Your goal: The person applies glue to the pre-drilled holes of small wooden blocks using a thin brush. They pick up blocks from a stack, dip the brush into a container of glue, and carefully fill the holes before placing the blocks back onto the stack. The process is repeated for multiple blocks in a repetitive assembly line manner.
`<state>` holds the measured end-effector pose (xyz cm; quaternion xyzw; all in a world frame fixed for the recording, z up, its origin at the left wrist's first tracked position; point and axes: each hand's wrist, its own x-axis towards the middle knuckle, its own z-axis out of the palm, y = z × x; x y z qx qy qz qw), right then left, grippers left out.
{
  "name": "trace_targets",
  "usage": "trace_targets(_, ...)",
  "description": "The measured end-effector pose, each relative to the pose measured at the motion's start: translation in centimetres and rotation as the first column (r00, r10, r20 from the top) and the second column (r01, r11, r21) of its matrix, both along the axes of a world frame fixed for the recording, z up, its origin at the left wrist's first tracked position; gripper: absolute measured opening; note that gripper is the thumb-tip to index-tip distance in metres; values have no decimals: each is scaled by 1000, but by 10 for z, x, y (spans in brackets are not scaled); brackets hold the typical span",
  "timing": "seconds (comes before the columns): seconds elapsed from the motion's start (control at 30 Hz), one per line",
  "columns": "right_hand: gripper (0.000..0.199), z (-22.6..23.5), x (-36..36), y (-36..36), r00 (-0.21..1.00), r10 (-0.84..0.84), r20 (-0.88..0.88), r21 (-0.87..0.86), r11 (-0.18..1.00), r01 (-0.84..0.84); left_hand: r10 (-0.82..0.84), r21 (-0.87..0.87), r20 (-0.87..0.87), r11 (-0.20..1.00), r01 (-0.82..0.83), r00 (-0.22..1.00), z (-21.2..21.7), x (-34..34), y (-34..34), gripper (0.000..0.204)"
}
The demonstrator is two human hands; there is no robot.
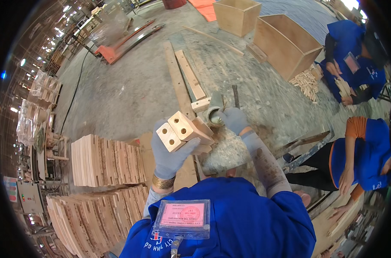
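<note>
A plastic-covered pink badge [174, 216] is lying on the wearer's blue shirt [255, 215], carrying printed lines, upside down in this view, and a round red stamp [191, 213]; beside it, the shirt is showing white lettering [159, 246] and a red-and-white emblem [156, 235]. Upper right: a co-worker [346, 34] is wearing a second pink badge [352, 62], its print too small to read; far left, a panel [10, 189] is showing coloured round marks.
</note>
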<state>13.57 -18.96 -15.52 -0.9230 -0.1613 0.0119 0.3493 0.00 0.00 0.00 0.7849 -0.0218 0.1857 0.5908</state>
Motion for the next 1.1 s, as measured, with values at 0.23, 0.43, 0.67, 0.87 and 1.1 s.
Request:
trace_targets(0.23, 39, 21, -10, -23, 995, -28, -97, 378, 924, 63, 8, 18, 45, 1000, -9, 999, -8, 3, 0, 60)
trace_targets(0.43, 30, 157, -22, -20, 961, -195, -197, 757, 593, 275, -39, -18, 26, 999, 40, 999, 0, 7, 0, 56)
trace_targets(0.67, 19, 273, -74, 15, 996, -32, 84, 763, 645, -44, -136, -57, 82, 988, 141, 987, 7, 16, -11, 56)
trace_targets(0.87, 16, 285, -78, 31, 956, 147, 253, 521, 812, -262, -124, -29, 24, 992, 125, 992, 8, 15, -16, 59)
trace_targets(1.1, 17, 283, -71, 38, 812, 298, 501, 247, 851, -464, -128, 6, 24, 992, 128, 992, 7, 16, -18, 58)
